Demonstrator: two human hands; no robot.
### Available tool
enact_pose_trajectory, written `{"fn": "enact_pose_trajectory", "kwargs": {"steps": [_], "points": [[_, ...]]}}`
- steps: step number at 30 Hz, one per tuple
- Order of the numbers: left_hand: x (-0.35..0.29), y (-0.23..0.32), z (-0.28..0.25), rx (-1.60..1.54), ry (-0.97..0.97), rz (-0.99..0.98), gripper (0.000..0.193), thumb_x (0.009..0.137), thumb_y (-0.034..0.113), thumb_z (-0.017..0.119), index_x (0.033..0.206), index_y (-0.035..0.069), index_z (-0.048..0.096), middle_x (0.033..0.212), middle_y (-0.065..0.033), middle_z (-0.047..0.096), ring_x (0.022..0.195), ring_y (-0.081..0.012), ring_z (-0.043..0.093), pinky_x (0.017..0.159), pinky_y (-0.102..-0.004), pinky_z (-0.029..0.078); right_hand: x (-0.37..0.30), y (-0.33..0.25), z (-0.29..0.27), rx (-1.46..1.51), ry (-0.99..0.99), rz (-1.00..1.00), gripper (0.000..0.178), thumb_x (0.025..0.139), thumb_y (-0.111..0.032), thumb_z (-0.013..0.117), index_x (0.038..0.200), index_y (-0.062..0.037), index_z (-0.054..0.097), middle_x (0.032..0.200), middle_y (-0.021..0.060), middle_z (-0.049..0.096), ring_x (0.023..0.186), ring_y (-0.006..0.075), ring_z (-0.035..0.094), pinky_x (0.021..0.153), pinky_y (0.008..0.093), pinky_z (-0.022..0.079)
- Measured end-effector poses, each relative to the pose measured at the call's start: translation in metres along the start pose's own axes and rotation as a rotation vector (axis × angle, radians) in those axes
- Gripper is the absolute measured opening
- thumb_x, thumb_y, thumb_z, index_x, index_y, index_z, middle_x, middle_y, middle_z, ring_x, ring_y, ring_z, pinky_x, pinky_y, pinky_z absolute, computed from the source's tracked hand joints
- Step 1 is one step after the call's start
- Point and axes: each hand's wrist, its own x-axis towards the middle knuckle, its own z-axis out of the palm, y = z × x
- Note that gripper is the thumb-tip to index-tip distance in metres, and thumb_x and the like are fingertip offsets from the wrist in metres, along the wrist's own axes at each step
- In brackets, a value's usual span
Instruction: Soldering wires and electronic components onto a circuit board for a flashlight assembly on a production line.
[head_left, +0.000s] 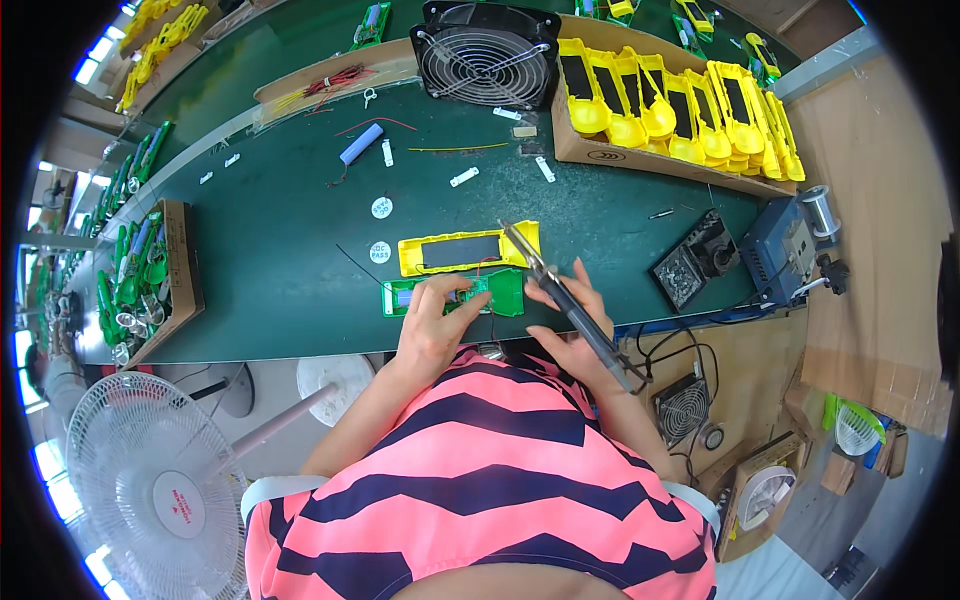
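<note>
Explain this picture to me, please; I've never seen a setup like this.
There's no robot here, just a person's two bare hands. A wide fisheye camera on their head looks down, so straight edges bend near the rim. On the green table lie a yellow case, a blue cylinder and round white stickers. Toward the back are a black fan and a cardboard box of yellow parts. The left hand has its fingertips at a green case. The right hand holds a soldering iron, tip pointing away from the person.
</note>
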Motion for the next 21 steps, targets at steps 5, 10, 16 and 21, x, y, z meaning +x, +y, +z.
{"fn": "enact_pose_trajectory", "kwargs": {"steps": [5,10,16,21], "points": [[-0.003,0.000,-0.007,-0.120,0.013,-0.135,0.023,0.064,-0.003,0.063,0.086,0.004,0.064,0.089,-0.0098,0.050,0.079,-0.0226,0.051,0.067,-0.0293,0.044,-0.024,-0.010,0.001,0.123,0.116,0.036,0.021,0.077,-0.007,0.059,0.096,-0.0002,0.052,0.082,0.0059,0.066,0.080,0.0166,0.063,0.102,0.0501,0.017],[0.006,0.001,-0.009,-0.322,-0.011,-0.295,0.016,0.064,0.000,0.067,0.079,0.004,0.066,0.096,-0.0087,0.051,0.080,-0.0182,0.052,0.064,-0.0271,0.044,-0.041,-0.004,0.018,0.233,0.296,0.022,0.019,0.078,-0.002,0.055,0.095,0.0030,0.052,0.072,0.0082,0.064,0.072,0.0165,0.063,0.104,0.0471,0.015],[0.008,-0.001,-0.007,-0.216,-0.097,-0.218,0.014,0.064,-0.001,0.067,0.078,0.003,0.064,0.095,-0.0083,0.049,0.078,-0.0179,0.051,0.064,-0.0272,0.043,-0.039,-0.003,0.027,0.435,0.504,0.171,0.018,0.076,0.001,0.055,0.093,0.0017,0.050,0.061,0.0072,0.062,0.060,0.0122,0.062,0.105,0.0429,0.014],[0.005,-0.003,-0.006,-0.240,0.002,-0.303,0.013,0.060,-0.004,0.065,0.070,0.000,0.058,0.094,-0.0110,0.050,0.076,-0.0189,0.056,0.066,-0.0275,0.046,-0.041,0.000,0.031,0.475,0.492,0.222,0.018,0.076,0.001,0.056,0.092,0.0010,0.049,0.061,0.0075,0.062,0.059,0.0118,0.062,0.105,0.0428,0.014]]}}
